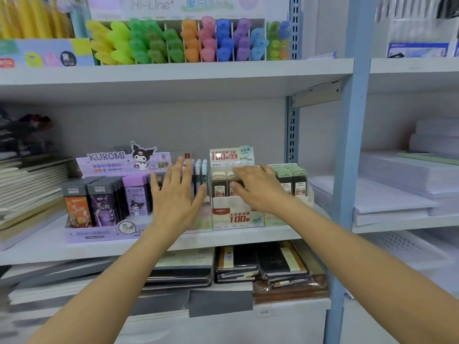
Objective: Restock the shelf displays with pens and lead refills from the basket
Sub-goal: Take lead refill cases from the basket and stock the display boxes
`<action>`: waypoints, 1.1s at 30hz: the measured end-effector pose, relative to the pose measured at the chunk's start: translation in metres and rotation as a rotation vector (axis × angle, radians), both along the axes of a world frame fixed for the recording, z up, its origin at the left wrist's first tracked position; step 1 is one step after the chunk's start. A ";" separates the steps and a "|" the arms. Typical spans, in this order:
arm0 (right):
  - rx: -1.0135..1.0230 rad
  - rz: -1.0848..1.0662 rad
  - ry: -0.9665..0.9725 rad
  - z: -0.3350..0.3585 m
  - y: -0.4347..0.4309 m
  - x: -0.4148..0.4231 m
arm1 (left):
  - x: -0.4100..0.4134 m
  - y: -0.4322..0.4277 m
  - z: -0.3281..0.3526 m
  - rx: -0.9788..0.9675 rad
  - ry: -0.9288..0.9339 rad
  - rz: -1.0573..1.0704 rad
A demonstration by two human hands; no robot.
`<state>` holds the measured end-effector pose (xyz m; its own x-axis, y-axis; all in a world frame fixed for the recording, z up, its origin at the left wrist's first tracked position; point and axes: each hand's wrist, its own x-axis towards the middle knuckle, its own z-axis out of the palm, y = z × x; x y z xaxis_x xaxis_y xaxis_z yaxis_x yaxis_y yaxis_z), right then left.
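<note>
Left hand (177, 194): hovering flat with fingers spread, holding nothing, in front of the pens (200, 170)
Right hand (258, 186): lying loosely over the tops of the lead refill cases (219, 186), fingers barely bending, lifting nothing
Refills: standing upright in rows inside the red-and-white display tray (236, 217) on the middle shelf (248, 235); the basket is not showing
Handling: probably feeling light, stiff and slippery; pinching the narrow sides near the cap is looking safest
Shapes: slim rectangular plastic boxes sitting in glossy cardboard
</note>
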<state>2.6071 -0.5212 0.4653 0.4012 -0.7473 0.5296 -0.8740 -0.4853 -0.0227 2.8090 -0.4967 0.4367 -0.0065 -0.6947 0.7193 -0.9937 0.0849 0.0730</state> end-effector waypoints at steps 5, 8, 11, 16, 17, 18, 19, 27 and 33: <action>-0.014 0.038 -0.096 0.006 0.007 0.011 | 0.013 -0.001 0.003 -0.003 -0.002 -0.146; -0.021 0.202 -0.210 0.010 0.012 0.040 | 0.035 0.012 0.002 -0.136 -0.007 -0.113; -0.039 0.233 -0.148 0.009 0.010 0.073 | 0.068 0.028 0.001 -0.232 0.019 0.077; 0.008 0.185 -0.157 -0.003 0.002 0.102 | 0.115 0.038 -0.009 -0.113 0.151 0.205; -0.004 0.191 -0.171 -0.004 0.001 0.103 | 0.121 0.038 -0.011 -0.091 0.155 0.183; -0.016 0.193 -0.191 -0.004 0.001 0.104 | 0.126 0.038 -0.012 -0.077 0.151 0.159; -0.025 0.191 -0.219 -0.004 0.000 0.104 | 0.131 0.037 -0.013 -0.071 0.145 0.140; 0.024 0.166 -0.353 -0.005 -0.005 0.105 | 0.141 0.035 -0.010 -0.080 0.156 0.020; 0.067 0.189 -0.386 0.002 -0.002 0.103 | 0.140 0.036 -0.011 -0.084 0.190 0.005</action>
<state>2.7102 -0.5236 0.4675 0.3162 -0.7176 0.6205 -0.6914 -0.6221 -0.3672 2.9485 -0.4604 0.4261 0.1387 -0.6320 0.7624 -0.9631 0.0932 0.2525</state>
